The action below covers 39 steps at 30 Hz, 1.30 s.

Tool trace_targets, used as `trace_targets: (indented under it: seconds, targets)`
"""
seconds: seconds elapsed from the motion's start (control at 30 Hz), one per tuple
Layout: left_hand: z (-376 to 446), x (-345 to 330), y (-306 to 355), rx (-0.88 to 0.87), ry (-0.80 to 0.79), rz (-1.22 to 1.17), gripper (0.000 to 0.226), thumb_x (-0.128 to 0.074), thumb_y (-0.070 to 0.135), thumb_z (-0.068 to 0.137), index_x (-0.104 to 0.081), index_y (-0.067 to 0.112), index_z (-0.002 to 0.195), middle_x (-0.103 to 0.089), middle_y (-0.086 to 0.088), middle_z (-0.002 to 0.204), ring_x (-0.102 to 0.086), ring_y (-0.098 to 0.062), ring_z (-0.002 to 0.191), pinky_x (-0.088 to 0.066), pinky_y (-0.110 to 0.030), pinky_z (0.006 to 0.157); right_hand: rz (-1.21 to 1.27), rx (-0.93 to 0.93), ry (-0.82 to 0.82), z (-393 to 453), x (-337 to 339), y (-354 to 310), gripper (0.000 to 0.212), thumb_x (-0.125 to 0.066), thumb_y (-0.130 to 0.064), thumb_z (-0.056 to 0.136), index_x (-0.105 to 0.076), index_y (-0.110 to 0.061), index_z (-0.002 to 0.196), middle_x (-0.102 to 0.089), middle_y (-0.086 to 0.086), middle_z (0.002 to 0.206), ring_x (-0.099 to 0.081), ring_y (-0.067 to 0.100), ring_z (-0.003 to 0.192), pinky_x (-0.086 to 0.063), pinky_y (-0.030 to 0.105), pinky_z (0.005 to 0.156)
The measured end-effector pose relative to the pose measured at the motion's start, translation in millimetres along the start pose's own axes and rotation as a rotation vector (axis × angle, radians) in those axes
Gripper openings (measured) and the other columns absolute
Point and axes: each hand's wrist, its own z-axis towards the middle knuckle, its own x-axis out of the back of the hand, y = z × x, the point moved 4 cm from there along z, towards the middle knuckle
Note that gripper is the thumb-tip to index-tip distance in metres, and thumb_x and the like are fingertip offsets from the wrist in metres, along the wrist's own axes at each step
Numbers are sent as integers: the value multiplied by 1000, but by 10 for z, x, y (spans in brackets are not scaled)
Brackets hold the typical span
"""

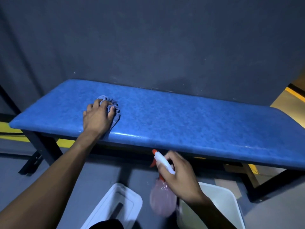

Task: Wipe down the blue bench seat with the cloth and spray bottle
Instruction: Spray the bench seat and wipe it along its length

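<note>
You face the blue counter [181, 116], a long padded seat with rounded edges, a mottled glossy skin and dark metal legs; its right end is cut off by the frame. On its left part your left hand [97, 118] presses a bunched grey-blue cloth [113, 109], soft and wrinkled, the fingers [112, 111] spread over it. Below the counter's front edge your right hand [178, 176] holds the spray bottle [162, 198], fingers curled round its white neck; the pinkish clear body is blurred.
</note>
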Motion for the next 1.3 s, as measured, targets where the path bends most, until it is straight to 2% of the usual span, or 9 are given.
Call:
trace_targets:
  seconds: [0.1, 0.23, 0.6, 0.77, 0.93, 1.0, 1.1, 1.2, 1.3]
  targets:
    - [-15, 7, -1, -6, 8, -3, 36, -46, 44, 101, -61, 19, 122, -55, -16, 135, -50, -45, 116, -41, -51, 94, 86, -58, -50, -194, -261, 381, 21, -67, -36, 97, -63, -25, 79, -69, -8, 82, -69, 7, 74, -53, 27, 68]
    - [-11, 6, 0, -18, 14, -2, 38, -45, 44, 101, -60, 18, 124, -54, -17, 136, -50, -45, 118, -41, -51, 96, -34, -136, -65, -283, -763, 963, 18, -62, -43, 95, -61, -29, 83, -69, -10, 88, -66, 7, 85, -53, 38, 78]
    - [17, -5, -13, -44, 24, 14, 37, -44, 44, 102, -59, 19, 124, -52, -14, 137, -49, -43, 119, -42, -52, 95, -153, -316, -129, -403, -1670, 2075, 12, -54, -45, 86, -53, -37, 78, -64, -10, 83, -65, 16, 82, -49, 38, 73]
    - [6, -6, -2, -39, 14, 3, 35, -44, 45, 102, -59, 22, 123, -51, -12, 137, -48, -41, 120, -40, -50, 94, -196, -338, -219, -292, -1755, 2206, 29, -51, -57, 82, -63, -33, 93, -71, -13, 96, -68, 11, 90, -54, 37, 81]
    - [11, -15, -8, -42, 16, 3, 36, -44, 45, 102, -60, 22, 123, -52, -13, 136, -48, -42, 119, -40, -50, 94, -288, -265, -321, -176, -1392, 1523, 53, -55, -47, 94, -53, -21, 139, -63, 1, 136, -61, 23, 123, -46, 35, 102]
    - [18, -19, -8, -46, 21, 7, 36, -43, 45, 102, -60, 21, 123, -52, -14, 136, -48, -43, 118, -40, -51, 94, -272, -168, -353, -53, -1068, 1046, 43, -56, -45, 94, -61, -24, 132, -68, -3, 130, -65, 17, 117, -49, 31, 98]
    - [20, -16, -13, -55, 27, 13, 36, -44, 45, 102, -60, 20, 123, -52, -15, 135, -49, -43, 117, -41, -51, 93, -89, 71, -379, 216, -472, 178, 19, -62, -35, 94, -73, -25, 106, -77, -14, 95, -70, -1, 89, -53, 24, 81]
    - [18, -3, -18, -53, 21, 14, 35, -45, 44, 102, -61, 20, 122, -54, -15, 134, -50, -43, 116, -42, -51, 93, -60, 322, -127, 622, 63, -410, 12, -63, -30, 98, -74, -26, 100, -77, -15, 98, -70, 1, 93, -54, 27, 86]
    - [15, 26, -14, -50, 12, -15, 33, -46, 43, 102, -62, 20, 121, -55, -14, 133, -51, -43, 115, -42, -50, 93, -365, 313, 88, 1090, 289, -313, 36, -46, -44, 100, -67, -26, 124, -69, -6, 130, -63, 15, 121, -49, 37, 103]
